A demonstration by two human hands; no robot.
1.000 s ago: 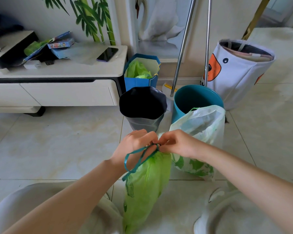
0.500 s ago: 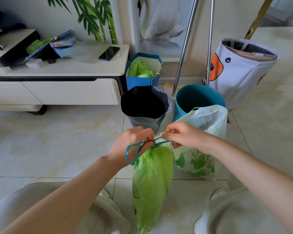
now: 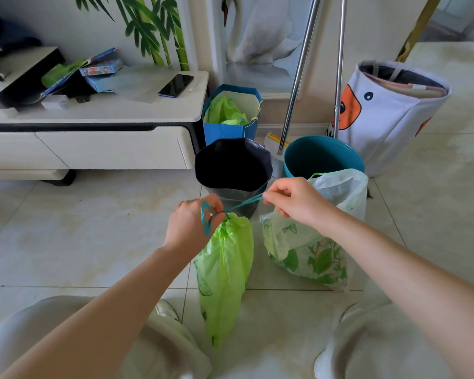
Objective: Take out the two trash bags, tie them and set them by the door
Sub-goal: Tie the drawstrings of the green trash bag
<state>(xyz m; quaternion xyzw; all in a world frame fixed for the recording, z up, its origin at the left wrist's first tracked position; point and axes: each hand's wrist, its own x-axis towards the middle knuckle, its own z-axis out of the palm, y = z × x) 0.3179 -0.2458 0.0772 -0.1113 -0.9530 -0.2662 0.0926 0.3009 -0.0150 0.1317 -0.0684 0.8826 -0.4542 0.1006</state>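
A bright green trash bag point(image 3: 225, 266) stands on the tiled floor between my knees, its neck gathered by a teal drawstring point(image 3: 241, 205). My left hand point(image 3: 192, 222) grips the bag's neck with a loop of the drawstring around its fingers. My right hand point(image 3: 293, 199) pinches the other end of the drawstring and holds it taut, up and to the right. A second bag, white with green leaf print point(image 3: 312, 253), sits open-mouthed on the floor just right of the green one, behind my right forearm.
A black bin point(image 3: 233, 170) and a teal bin point(image 3: 323, 157) stand empty behind the bags. A blue paper bag point(image 3: 230, 129), two metal poles point(image 3: 298, 77), a white duck-print basket point(image 3: 386, 113) and a low white cabinet point(image 3: 93, 143) line the wall.
My hands, which were together at the bag's neck, have moved apart. The right hand has drawn the string out to the right and upward, pulling it taut.
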